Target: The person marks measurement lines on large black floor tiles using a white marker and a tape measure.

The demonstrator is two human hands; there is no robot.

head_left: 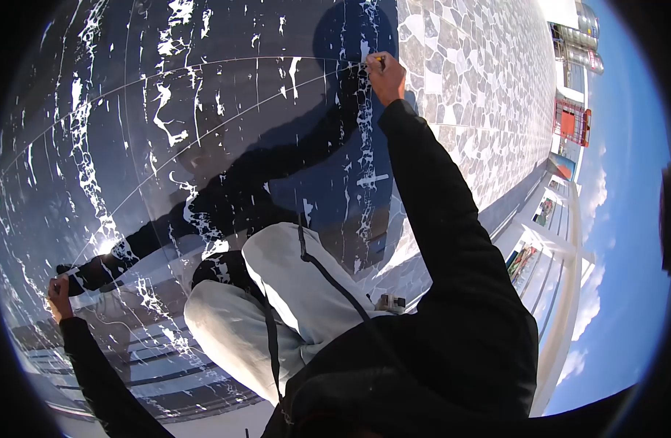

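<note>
My right hand (387, 77) is at the right edge of a dark glossy sheet (226, 95) with white, marble-like veins. Its fingers are closed around a small yellow-and-black object (380, 60), mostly hidden by them. Far to the left, my left hand (59, 298) rests at the sheet with fingers pinched together; what is inside the pinch is hidden. A thin pale line (197, 143) crosses the surface between the two hands, looking like a taut string. Another thin line (131, 85) curves across farther up, also reaching the right hand.
My knees (281, 255) in light trousers press on the dark surface, with dark straps hanging over them. Grey stone-patterned paving (467, 80) adjoins its right edge. A white railing (569, 270), metal tanks (585, 44) and a red frame (573, 123) stand beyond. Shadows of my arms fall across the sheet.
</note>
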